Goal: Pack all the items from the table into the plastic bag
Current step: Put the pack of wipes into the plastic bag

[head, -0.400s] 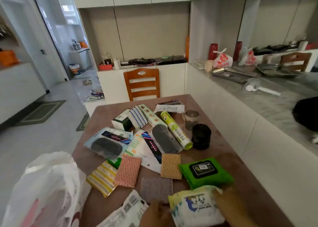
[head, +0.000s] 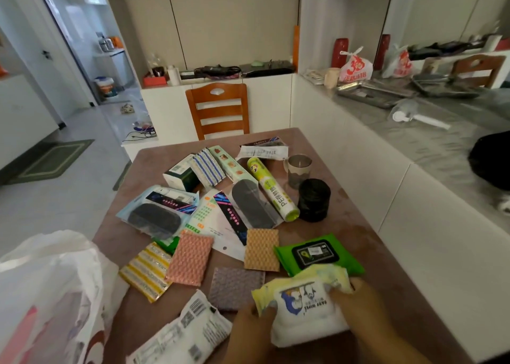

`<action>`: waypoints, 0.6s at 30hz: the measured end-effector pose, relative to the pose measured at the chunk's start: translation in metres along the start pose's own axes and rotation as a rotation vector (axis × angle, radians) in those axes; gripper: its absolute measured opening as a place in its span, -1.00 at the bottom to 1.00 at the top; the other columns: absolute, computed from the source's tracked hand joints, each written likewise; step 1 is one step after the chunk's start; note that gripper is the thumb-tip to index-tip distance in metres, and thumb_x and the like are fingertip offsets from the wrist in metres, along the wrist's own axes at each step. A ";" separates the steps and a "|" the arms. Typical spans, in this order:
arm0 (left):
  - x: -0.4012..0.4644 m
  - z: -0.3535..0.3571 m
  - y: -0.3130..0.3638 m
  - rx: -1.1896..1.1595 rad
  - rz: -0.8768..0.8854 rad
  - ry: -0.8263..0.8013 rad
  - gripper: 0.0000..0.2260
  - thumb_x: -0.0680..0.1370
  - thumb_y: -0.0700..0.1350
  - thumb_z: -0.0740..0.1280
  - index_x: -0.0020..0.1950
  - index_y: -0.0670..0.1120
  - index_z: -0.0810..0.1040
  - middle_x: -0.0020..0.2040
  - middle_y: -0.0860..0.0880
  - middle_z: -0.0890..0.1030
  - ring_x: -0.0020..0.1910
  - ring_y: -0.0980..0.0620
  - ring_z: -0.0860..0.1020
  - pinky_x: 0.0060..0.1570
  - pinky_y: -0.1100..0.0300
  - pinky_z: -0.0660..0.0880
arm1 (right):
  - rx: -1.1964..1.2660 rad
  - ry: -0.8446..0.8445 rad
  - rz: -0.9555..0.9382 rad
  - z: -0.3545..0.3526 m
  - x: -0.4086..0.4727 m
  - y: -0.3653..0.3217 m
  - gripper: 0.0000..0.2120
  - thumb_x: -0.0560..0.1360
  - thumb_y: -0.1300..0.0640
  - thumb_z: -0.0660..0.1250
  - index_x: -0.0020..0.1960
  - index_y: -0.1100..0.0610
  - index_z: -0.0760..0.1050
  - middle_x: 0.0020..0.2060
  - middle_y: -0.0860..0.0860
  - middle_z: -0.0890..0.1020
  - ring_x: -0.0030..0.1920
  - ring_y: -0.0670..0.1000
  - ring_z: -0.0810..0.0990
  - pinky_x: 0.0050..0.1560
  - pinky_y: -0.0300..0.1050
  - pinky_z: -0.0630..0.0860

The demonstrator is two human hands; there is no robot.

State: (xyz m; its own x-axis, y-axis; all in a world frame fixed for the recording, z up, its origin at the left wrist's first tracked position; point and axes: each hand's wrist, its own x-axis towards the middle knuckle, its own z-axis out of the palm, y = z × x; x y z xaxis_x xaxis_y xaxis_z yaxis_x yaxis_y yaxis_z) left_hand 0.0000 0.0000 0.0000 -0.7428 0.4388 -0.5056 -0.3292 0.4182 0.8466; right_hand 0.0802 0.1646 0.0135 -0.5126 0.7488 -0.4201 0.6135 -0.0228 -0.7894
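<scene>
Both hands, left hand [head: 255,325] and right hand [head: 367,305], are closed around the baby wipes pack [head: 303,305] at the table's [head: 386,253] near edge; next it needs carrying left into the plastic bag [head: 47,294]; everything else looks unpacked.

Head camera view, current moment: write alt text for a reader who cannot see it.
Both hands, left hand and right hand, grip a white-and-yellow baby wipes pack at the near edge of a brown table strewn with packaged household goods. A white plastic bag sits open at the left. A green wipes pack lies just beyond the held one.
</scene>
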 end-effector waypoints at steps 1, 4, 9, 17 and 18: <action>0.008 0.002 0.007 -0.072 0.005 0.043 -0.84 0.59 -0.19 0.29 0.15 -0.17 0.51 0.00 -0.06 0.58 -0.15 0.16 0.55 -0.31 0.45 0.50 | 0.015 0.027 -0.025 -0.007 0.008 -0.007 -0.81 0.44 0.10 0.45 -0.08 0.23 0.57 -0.20 0.15 0.65 -0.21 0.12 0.60 -0.20 -0.09 0.56; 0.033 0.013 0.033 -0.109 0.074 0.077 -0.86 0.58 -0.05 0.30 0.07 -0.04 0.60 0.03 -0.10 0.67 -0.03 -0.07 0.64 0.00 -0.02 0.61 | 0.149 0.083 -0.051 -0.025 0.042 -0.034 -0.83 0.45 0.14 0.44 -0.08 0.25 0.57 -0.29 0.09 0.63 -0.28 0.12 0.60 -0.24 -0.10 0.61; 0.069 0.036 0.045 -0.062 -0.013 0.113 -0.84 0.56 0.02 0.30 -0.03 -0.06 0.57 0.06 -0.15 0.67 0.05 -0.18 0.63 0.06 -0.12 0.59 | 0.156 0.064 0.065 -0.023 0.093 -0.030 -0.57 0.43 0.06 0.46 0.22 0.24 0.52 -0.04 0.14 0.61 -0.07 0.15 0.60 0.03 0.04 0.57; 0.085 0.050 0.050 -0.361 -0.255 0.058 -0.71 0.51 0.12 0.35 0.03 -0.09 0.57 0.08 -0.14 0.64 0.09 -0.19 0.59 0.14 -0.08 0.54 | 0.490 -0.106 0.325 -0.016 0.100 -0.024 -0.47 0.33 0.00 0.53 0.18 0.24 0.50 0.03 0.15 0.65 -0.04 0.14 0.61 -0.03 0.02 0.53; 0.089 0.049 0.047 -0.409 -0.263 0.055 -0.67 0.49 0.14 0.36 0.06 -0.09 0.57 0.08 -0.13 0.65 0.09 -0.19 0.60 0.17 -0.09 0.53 | 0.502 -0.113 0.304 -0.016 0.100 -0.026 -0.52 0.32 0.02 0.54 0.14 0.22 0.52 0.00 0.14 0.66 -0.07 0.12 0.61 -0.07 0.00 0.52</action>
State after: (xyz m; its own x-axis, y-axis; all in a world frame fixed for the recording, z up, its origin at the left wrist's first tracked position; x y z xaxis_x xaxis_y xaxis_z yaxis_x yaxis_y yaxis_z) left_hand -0.0527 0.0978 -0.0138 -0.6297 0.3132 -0.7109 -0.7036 0.1580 0.6928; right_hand 0.0227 0.2506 -0.0008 -0.4365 0.5849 -0.6836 0.3979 -0.5560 -0.7298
